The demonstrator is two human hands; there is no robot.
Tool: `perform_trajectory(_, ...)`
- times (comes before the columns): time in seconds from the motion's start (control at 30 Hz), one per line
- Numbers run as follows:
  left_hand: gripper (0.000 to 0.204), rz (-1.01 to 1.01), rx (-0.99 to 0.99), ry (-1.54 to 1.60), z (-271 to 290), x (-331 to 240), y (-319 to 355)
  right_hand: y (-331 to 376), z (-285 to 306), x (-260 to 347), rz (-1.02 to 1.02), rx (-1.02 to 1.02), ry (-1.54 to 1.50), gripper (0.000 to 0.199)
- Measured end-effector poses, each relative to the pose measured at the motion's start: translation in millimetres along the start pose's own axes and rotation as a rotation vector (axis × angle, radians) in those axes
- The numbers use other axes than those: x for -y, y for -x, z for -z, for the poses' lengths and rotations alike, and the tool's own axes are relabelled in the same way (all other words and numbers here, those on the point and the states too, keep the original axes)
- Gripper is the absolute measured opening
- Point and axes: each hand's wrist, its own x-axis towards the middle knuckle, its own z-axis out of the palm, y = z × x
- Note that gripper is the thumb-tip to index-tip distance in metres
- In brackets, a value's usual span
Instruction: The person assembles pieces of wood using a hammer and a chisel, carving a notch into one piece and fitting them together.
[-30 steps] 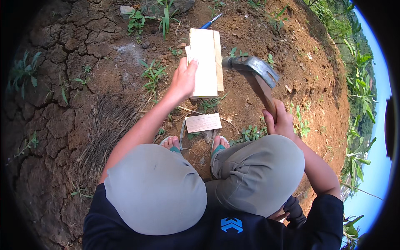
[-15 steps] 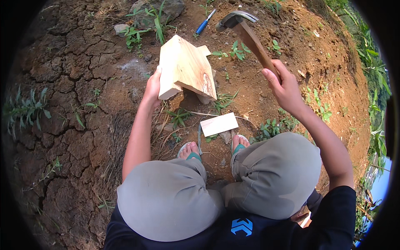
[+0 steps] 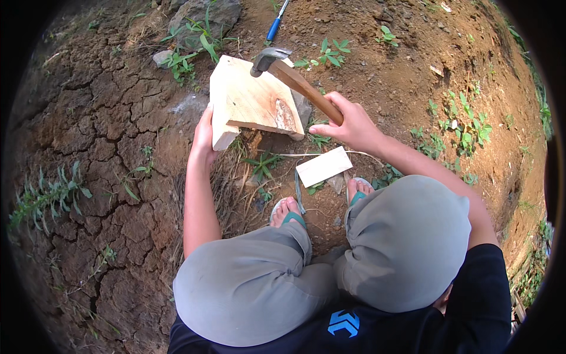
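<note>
Two pale wooden boards are joined at an angle, with a dark patch of bark at the near right corner of the broad one. My left hand grips the thick left board by its outer side; some of its fingers are hidden behind the wood. In my right hand is a claw hammer, held by its wooden handle. The hammer's head is over the upper part of the broad board; whether it touches the wood I cannot tell. Small dark spots show on that board's face.
A small pale wood offcut lies before my feet. Beyond the boards are a blue-handled tool with a metal shaft and a large grey rock. Cracked brown soil spreads at left, an earth bank with weeds at right.
The hammer has come down and left, from raised at the right to over the broad board. The joined boards have tipped, showing more of the broad face; my left hand still holds them.
</note>
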Motion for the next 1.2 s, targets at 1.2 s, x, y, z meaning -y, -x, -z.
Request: perform_trajectory(1.2, 0.066, -0.223, -0.322, -0.315, 21, -7, 47, -15, -50, -53, -0.037, -0.187, -0.144, 0.077)
